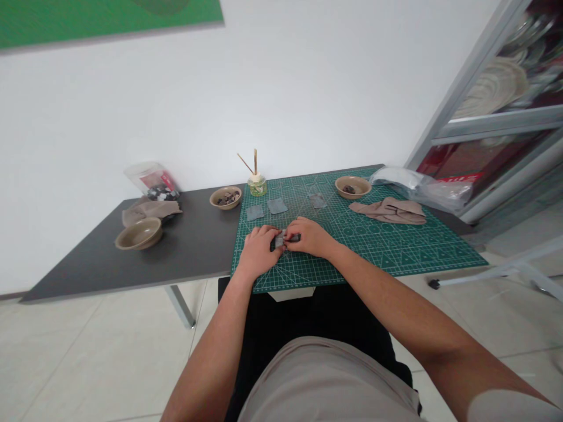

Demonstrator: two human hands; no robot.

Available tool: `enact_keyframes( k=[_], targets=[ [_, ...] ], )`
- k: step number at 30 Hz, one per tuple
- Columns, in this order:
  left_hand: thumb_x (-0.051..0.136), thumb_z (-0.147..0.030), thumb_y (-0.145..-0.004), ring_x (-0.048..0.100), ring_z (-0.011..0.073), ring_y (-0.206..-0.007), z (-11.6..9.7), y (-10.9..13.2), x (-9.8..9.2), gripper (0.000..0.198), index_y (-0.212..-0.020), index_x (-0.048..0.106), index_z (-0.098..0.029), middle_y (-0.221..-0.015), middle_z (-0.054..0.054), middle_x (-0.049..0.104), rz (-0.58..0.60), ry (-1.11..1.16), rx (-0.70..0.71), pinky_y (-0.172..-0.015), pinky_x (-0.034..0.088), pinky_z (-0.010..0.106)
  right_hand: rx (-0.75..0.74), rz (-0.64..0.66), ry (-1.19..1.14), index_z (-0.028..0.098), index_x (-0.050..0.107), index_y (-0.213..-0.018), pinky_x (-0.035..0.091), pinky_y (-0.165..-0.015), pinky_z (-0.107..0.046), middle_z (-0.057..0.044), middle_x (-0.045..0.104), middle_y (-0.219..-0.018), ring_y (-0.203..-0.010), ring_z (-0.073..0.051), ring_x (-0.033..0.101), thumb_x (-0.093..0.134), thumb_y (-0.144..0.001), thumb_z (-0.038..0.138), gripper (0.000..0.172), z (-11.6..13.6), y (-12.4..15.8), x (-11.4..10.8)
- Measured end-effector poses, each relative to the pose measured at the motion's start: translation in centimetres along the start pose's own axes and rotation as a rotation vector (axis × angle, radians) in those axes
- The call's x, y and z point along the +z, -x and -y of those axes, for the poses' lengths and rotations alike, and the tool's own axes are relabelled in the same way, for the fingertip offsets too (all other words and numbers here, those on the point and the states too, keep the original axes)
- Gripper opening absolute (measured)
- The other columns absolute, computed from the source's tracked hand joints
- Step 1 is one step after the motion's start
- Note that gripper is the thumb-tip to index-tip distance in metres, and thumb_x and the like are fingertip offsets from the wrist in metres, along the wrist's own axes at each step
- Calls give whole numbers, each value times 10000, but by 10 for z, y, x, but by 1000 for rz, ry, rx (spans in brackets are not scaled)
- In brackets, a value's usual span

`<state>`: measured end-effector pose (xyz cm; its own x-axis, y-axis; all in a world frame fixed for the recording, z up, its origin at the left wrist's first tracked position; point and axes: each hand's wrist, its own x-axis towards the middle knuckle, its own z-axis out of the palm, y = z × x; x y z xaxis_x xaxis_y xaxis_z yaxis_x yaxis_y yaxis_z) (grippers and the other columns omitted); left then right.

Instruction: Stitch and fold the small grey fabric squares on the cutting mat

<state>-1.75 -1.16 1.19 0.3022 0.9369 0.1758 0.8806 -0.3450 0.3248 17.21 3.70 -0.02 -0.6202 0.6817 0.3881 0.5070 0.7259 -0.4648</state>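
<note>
- A dark gray table [193, 246] runs across the middle of the view, on thin metal legs.
- A green cutting mat [387, 258] covers the right part of the table. It has thin white lines and printed triangles, but no words can be read.
- A glass cabinet [479, 105] stands at the upper right, with pale plates inside it.
- A green board [105, 17] hangs on the white wall at the upper left.
- The person's left hand [259, 252] and right hand [310, 237] are both closed at the near edge of the mat. Together they pinch a small gray piece [280, 238], with something dark beside it.
- A shiny plastic bag [417, 187] lies at the far right corner of the mat.
- A tan cloth [389, 211] lies in folds on the mat, and another tan cloth [149, 211] lies on the table at the left.
- A see-through tub [152, 180] lies on its side at the left. It holds dark bits and has a red label, but the words are too small to read.
- Three tan bowls sit nearby. One bowl [139, 233] is at the left, one [226, 197] holds dark and brown bits, and one [352, 187] on the mat holds dark bits.
- A small glass bottle [257, 185] with two thin sticks stands at the far edge of the mat.
- Three small gray squares [277, 205] lie on the mat past the hands.
</note>
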Motion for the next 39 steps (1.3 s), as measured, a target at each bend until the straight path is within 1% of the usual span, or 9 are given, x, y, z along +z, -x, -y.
enact_keyframes(
  k=[7, 10, 14, 19, 23, 26, 30, 33, 39],
  targets=[
    [617, -374, -844, 505, 282, -1175, 3, -1, 2, 351, -1173, 661, -262, -1288, 45, 615, -23, 15, -11, -1007, 424, 459, -1, -6, 48, 198, 739, -820, 409, -865, -343, -43, 731, -914, -875, -189, 599, 715, -843, 220, 39, 0, -5, 4],
    [624, -358, -834, 518, 274, -1138, 3, -2, 2, 340, -1155, 659, -250, -1240, 45, 636, -31, 24, -7, -996, 431, 446, -43, 29, 0, 208, 740, -808, 413, -866, -341, -31, 739, -923, -870, -183, 612, 743, -810, 210, 5, -1, -5, 3],
    [633, -357, -826, 522, 266, -1124, 2, -1, 1, 365, -1170, 647, -234, -1228, 45, 642, -46, 31, -8, -995, 435, 434, -41, 15, -10, 199, 719, -766, 416, -853, -326, -18, 715, -865, -826, -174, 593, 785, -753, 215, 70, -3, -1, 2],
    [578, -327, -859, 515, 269, -1150, 3, -1, 1, 323, -1160, 660, -241, -1270, 44, 630, -29, 27, -1, -1002, 432, 455, 20, -28, 40, 190, 717, -800, 405, -861, -333, -33, 709, -877, -852, -185, 575, 735, -802, 194, 18, -2, -2, 3],
    [558, -258, -846, 514, 278, -1152, 4, -2, 0, 312, -1136, 672, -256, -1278, 46, 628, -1, 18, -6, -991, 432, 470, -58, 32, 3, 195, 717, -826, 399, -880, -342, -35, 726, -941, -882, -184, 596, 709, -823, 180, 17, 3, -5, 2],
    [573, -266, -838, 511, 281, -1156, 5, -2, 0, 321, -1146, 666, -255, -1280, 49, 625, -1, 18, -7, -991, 433, 471, -86, 49, -38, 201, 696, -775, 405, -864, -327, -15, 713, -893, -845, -174, 591, 737, -779, 170, 51, 5, -4, 1],
    [576, -256, -832, 505, 283, -1169, 5, -1, 0, 350, -1174, 655, -255, -1286, 47, 623, -10, 23, -3, -1001, 430, 468, -26, -17, 11, 194, 654, -710, 408, -834, -314, -12, 657, -823, -818, -178, 548, 753, -740, 166, 107, 2, 0, 1],
    [580, -265, -833, 500, 284, -1179, 4, 0, 0, 355, -1181, 647, -248, -1292, 43, 621, -19, 22, 1, -1011, 427, 466, 25, -52, 42, 187, 670, -753, 405, -861, -330, -31, 672, -864, -856, -191, 550, 718, -787, 167, 62, 0, -1, 3],
    [580, -269, -835, 507, 275, -1159, 5, -1, 1, 314, -1140, 654, -246, -1275, 39, 626, -18, 28, -9, -1007, 431, 462, -60, 40, -24, 188, 703, -802, 404, -884, -334, -31, 721, -926, -870, -180, 590, 724, -812, 177, 26, 3, -4, 0]
  ],
)
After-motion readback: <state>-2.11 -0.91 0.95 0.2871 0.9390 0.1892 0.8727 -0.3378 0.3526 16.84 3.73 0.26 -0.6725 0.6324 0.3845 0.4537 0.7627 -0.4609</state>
